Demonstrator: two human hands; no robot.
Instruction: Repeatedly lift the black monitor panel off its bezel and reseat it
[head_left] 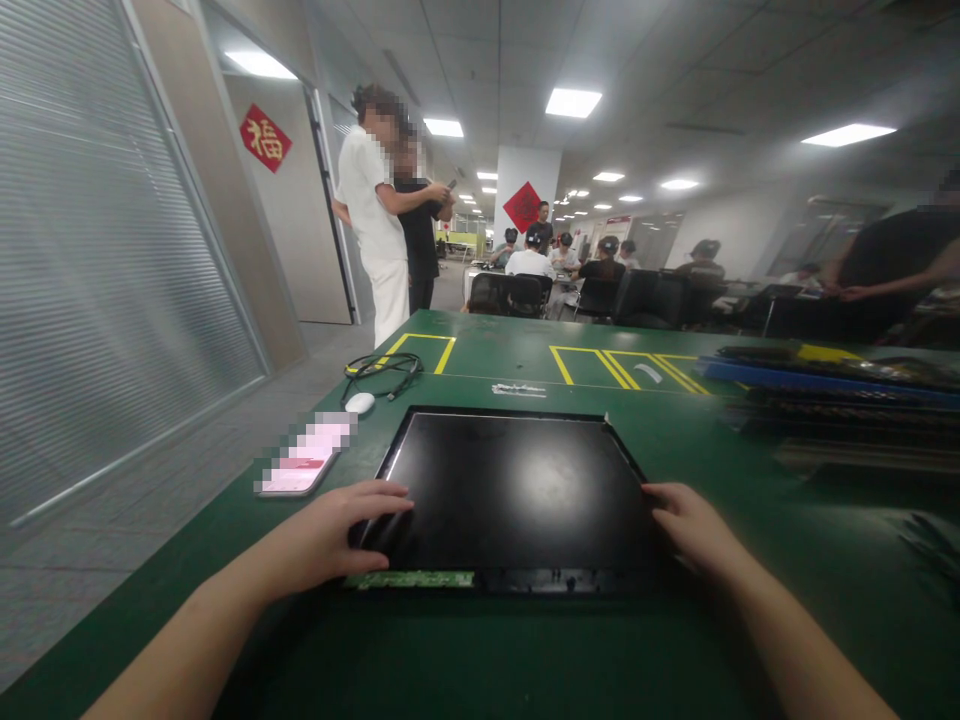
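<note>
A black flat display panel [480,490] lies face up on the green table in front of me, light glaring on its glossy surface. Along its near edge a strip of green circuit board [412,579] shows. My left hand [364,525] grips the panel's left side, fingers curving over the edge onto the screen and thumb near the lower corner. On the opposite side, my right hand [686,520] holds the right edge between thumb and fingers; some of its fingers are hidden beside the frame.
A phone [304,462], a white mouse-like object [360,403] and a coiled black cable [386,375] lie left of the panel. Blurred stacked dark and blue parts [817,385] occupy the right side of the green table [510,660]. Two people [386,215] stand beyond the far left edge.
</note>
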